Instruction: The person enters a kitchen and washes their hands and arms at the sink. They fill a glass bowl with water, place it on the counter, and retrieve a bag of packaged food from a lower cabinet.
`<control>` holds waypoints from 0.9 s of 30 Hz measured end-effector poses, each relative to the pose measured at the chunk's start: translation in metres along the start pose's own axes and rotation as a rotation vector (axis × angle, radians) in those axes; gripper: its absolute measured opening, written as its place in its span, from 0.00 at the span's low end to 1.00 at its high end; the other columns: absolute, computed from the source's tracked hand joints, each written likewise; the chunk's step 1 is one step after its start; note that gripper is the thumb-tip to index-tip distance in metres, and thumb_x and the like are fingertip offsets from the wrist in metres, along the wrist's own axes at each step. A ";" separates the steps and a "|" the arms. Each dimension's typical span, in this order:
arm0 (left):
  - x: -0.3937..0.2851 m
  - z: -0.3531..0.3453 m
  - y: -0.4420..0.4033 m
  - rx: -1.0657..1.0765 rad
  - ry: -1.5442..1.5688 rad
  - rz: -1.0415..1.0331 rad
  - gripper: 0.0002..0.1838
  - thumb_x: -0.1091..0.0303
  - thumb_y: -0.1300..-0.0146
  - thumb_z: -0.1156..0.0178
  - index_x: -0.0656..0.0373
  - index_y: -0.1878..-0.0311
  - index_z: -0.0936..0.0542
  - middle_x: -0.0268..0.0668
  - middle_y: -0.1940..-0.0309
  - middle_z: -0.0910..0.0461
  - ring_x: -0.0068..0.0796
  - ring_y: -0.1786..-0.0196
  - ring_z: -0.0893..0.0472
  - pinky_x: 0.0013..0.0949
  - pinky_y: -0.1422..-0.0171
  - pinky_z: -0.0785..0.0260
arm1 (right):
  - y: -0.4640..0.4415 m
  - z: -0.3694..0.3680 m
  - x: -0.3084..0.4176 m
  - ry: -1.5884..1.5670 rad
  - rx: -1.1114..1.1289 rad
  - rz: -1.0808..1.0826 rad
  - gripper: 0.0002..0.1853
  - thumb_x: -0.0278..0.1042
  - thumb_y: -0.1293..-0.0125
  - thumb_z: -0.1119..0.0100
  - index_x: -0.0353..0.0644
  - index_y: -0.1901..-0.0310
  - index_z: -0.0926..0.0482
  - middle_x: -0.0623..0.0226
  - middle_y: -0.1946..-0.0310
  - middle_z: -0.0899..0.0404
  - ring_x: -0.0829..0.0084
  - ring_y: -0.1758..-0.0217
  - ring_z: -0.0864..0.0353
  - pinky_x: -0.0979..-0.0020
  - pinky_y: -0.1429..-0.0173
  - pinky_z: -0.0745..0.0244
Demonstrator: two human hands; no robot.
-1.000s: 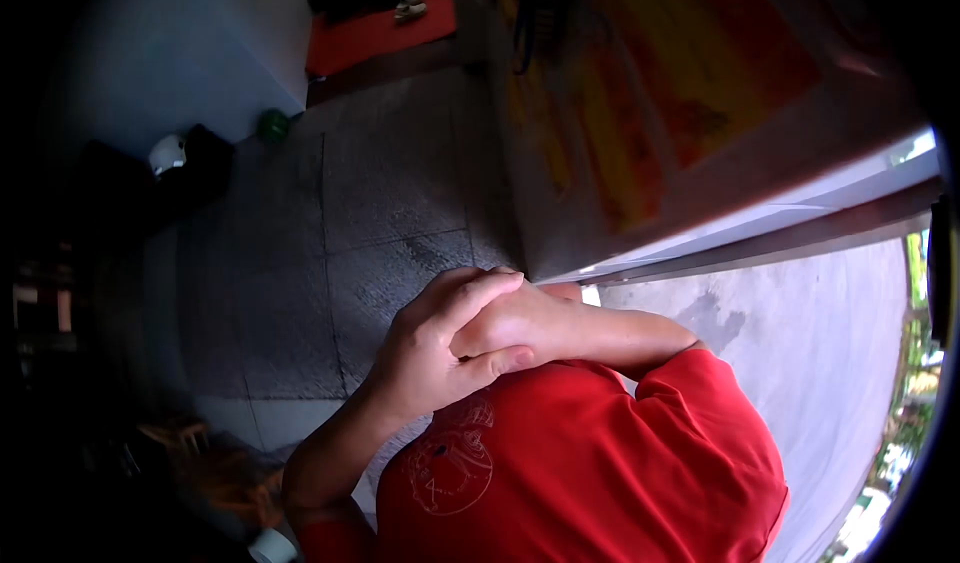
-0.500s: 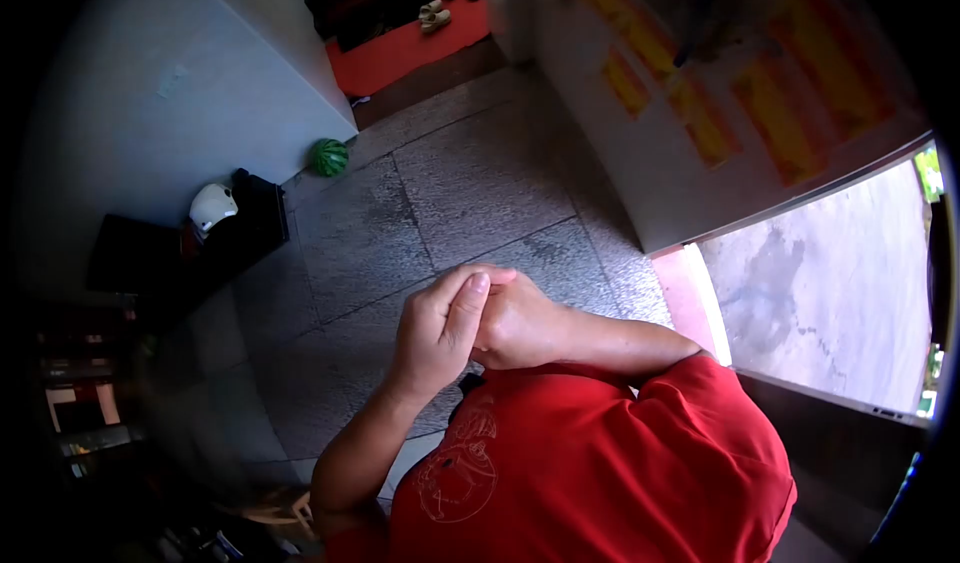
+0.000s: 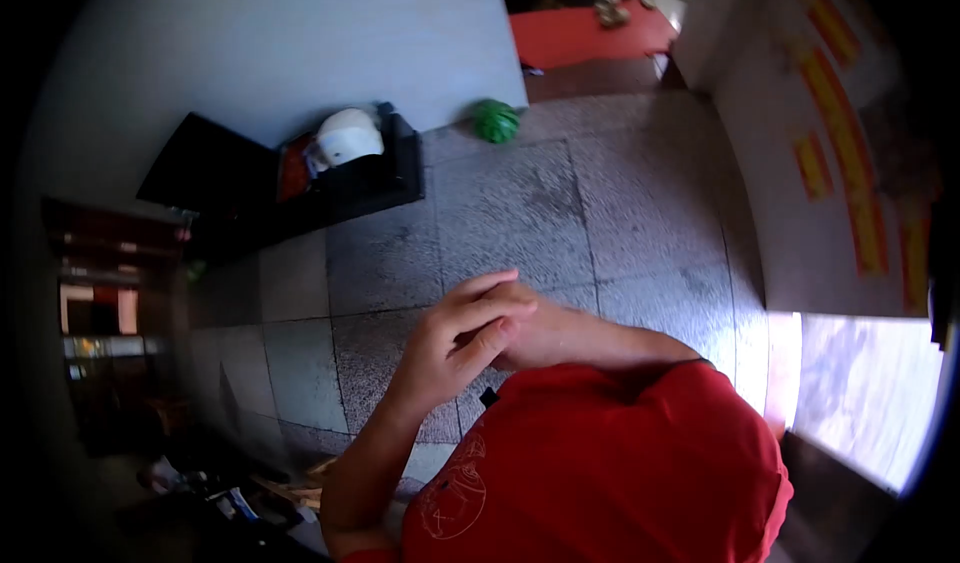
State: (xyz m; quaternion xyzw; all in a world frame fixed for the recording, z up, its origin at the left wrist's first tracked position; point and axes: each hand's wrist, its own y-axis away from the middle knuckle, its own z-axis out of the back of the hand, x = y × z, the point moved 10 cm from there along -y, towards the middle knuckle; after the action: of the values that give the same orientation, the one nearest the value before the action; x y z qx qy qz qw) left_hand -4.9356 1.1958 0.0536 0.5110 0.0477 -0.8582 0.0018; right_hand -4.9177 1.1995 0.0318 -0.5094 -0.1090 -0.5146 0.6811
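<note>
In front of the red shirt [image 3: 620, 443], my two hands meet. My left hand [image 3: 460, 338] lies over the front of my right hand [image 3: 525, 333], its fingers bent across the knuckles and its thumb along the near side. One fingertip of my left hand sticks up a little. The fingers of my right hand are mostly hidden beneath my left hand. No object shows between them.
Beyond the tiled floor [image 3: 510, 213] are a green striped ball-like thing [image 3: 495, 121], a white helmet [image 3: 349, 137] on a black cabinet [image 3: 400, 178], and a red mat [image 3: 590, 38] with shoes. A wall with red-yellow strips [image 3: 845, 143] stands right, beside a bright doorway [image 3: 870, 393].
The view has swung left, bringing more floor and the black cabinet into sight. My hands stay together; the fingers of my left hand have shifted and spread slightly over my right hand.
</note>
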 end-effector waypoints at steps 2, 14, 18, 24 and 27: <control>0.026 0.069 0.021 -0.142 -0.044 0.065 0.16 0.65 0.43 0.37 0.55 0.51 0.21 0.44 0.51 0.23 0.41 0.44 0.24 0.38 0.44 0.31 | -0.061 -0.035 -0.009 -0.102 0.050 -0.029 0.10 0.26 0.53 0.39 0.41 0.66 0.21 0.62 0.69 0.22 0.61 0.63 0.22 0.63 0.60 0.26; 0.207 0.387 0.122 0.101 0.103 -0.072 0.15 0.68 0.34 0.49 0.59 0.46 0.23 0.49 0.40 0.31 0.41 0.37 0.31 0.36 0.35 0.40 | -0.338 -0.269 -0.102 0.075 -0.064 -0.039 0.07 0.31 0.53 0.37 0.47 0.70 0.21 0.66 0.70 0.22 0.60 0.66 0.22 0.62 0.63 0.27; 0.248 0.502 0.165 0.273 0.366 -0.088 0.19 0.69 0.34 0.51 0.59 0.41 0.28 0.48 0.34 0.40 0.40 0.32 0.38 0.37 0.30 0.49 | -0.446 -0.333 -0.092 0.146 -0.121 0.061 0.03 0.32 0.52 0.37 0.47 0.75 0.21 0.67 0.73 0.23 0.63 0.68 0.23 0.62 0.67 0.29; 0.332 0.653 0.236 0.223 0.586 0.009 0.25 0.80 0.44 0.52 0.62 0.41 0.28 0.51 0.34 0.39 0.39 0.32 0.38 0.39 0.29 0.50 | -0.575 -0.472 -0.126 0.172 -0.005 0.086 0.04 0.32 0.54 0.37 0.46 0.80 0.22 0.67 0.77 0.24 0.63 0.70 0.23 0.63 0.68 0.31; 0.393 0.738 0.285 0.134 0.614 0.078 0.22 0.76 0.44 0.46 0.58 0.43 0.25 0.47 0.35 0.37 0.36 0.33 0.37 0.38 0.31 0.47 | -0.648 -0.554 -0.150 0.089 -0.018 0.119 0.04 0.30 0.55 0.36 0.43 0.76 0.21 0.65 0.74 0.22 0.62 0.69 0.23 0.63 0.67 0.30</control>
State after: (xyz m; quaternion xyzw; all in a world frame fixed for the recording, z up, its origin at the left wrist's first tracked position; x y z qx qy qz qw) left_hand -5.7559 0.8688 0.0351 0.7465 -0.0302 -0.6645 -0.0135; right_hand -5.7190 0.8734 0.0540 -0.4977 -0.0433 -0.4965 0.7099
